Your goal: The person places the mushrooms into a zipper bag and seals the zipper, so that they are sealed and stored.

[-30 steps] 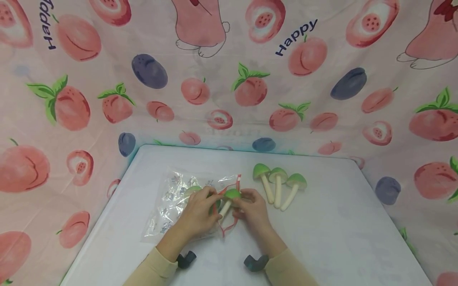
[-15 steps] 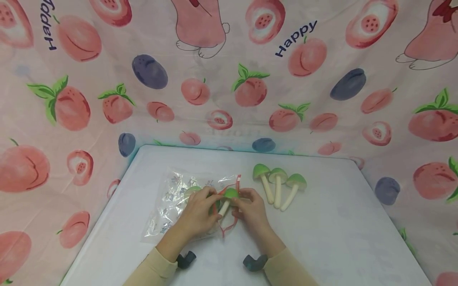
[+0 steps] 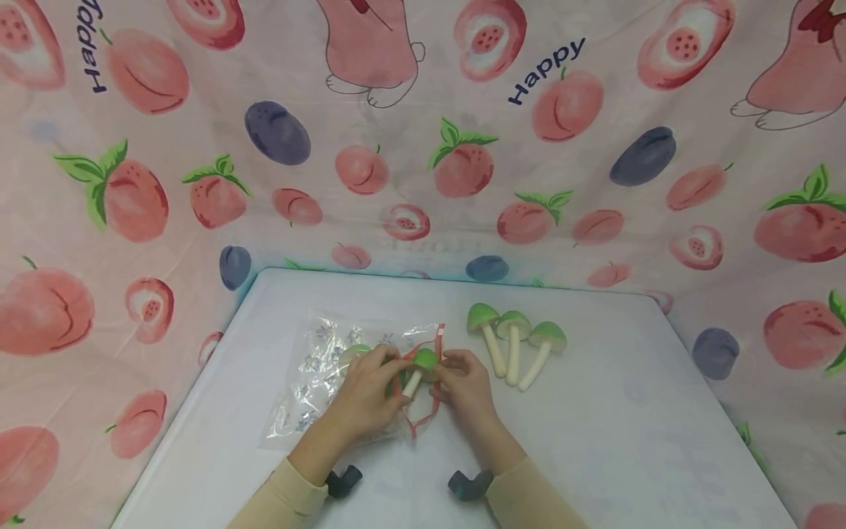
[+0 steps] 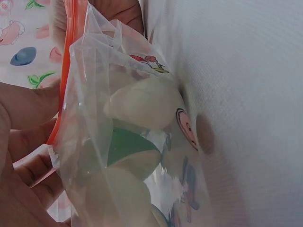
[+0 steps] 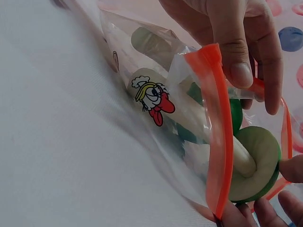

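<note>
A clear zip bag (image 3: 300, 382) with an orange-red zip edge (image 5: 220, 142) lies on the table, mouth to the right. My left hand (image 3: 366, 393) pinches the edge of its mouth and holds it apart. A toy mushroom (image 3: 425, 359) with a green cap and pale stem is in my right hand (image 3: 471, 389), whose fingers and thumb grip the cap. In the right wrist view its stem points into the bag while the cap (image 5: 260, 165) sits at the opening. More mushrooms, including a green cap (image 4: 130, 146), show through the plastic in the left wrist view.
Three more toy mushrooms (image 3: 515, 327) lie side by side at the back right of the white table (image 3: 595, 441). Fruit-printed pink cloth (image 3: 396, 162) surrounds the table behind and at both sides. Dark wrist-worn pieces (image 3: 471, 486) sit at both sleeves.
The right hand's mushroom has shifted slightly left, its stem a little further into the bag. The left hand keeps its place at the bag's mouth. The three loose mushrooms stay put.
</note>
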The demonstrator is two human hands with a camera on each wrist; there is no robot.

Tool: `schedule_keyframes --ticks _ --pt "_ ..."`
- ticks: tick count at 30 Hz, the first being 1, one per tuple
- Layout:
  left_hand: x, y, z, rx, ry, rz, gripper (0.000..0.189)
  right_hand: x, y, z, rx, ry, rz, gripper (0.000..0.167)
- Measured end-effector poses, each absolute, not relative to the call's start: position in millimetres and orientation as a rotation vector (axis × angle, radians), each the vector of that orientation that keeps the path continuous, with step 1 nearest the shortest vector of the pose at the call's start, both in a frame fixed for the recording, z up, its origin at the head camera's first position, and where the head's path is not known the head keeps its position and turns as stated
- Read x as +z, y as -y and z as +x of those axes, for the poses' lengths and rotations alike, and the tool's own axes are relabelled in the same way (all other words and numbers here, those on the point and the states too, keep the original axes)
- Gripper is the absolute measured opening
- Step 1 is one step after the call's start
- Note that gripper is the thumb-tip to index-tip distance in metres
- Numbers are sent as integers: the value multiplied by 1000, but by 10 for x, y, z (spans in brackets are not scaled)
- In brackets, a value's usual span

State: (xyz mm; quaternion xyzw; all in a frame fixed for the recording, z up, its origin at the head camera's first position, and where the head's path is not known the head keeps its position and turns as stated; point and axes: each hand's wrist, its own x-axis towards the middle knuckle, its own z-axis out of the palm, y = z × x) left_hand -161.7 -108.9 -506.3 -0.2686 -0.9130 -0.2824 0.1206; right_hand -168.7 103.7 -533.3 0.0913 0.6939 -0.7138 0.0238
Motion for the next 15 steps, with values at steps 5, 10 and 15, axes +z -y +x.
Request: schedule_keyframes --ticks 5,10,15 --pt "-5053 1094 -1619 -829 2666 -790 55 -5345 -1038 -1698 -2228 -2131 300 42" --pt "-5039 1088 -1614 -823 2661 -790 55 -5324 -1037 -1695 -2202 -2134 290 42" --pt "-5020 1085 -1609 -827 2663 -793 55 -5329 -1045 -1707 -2183 -2143 278 41"
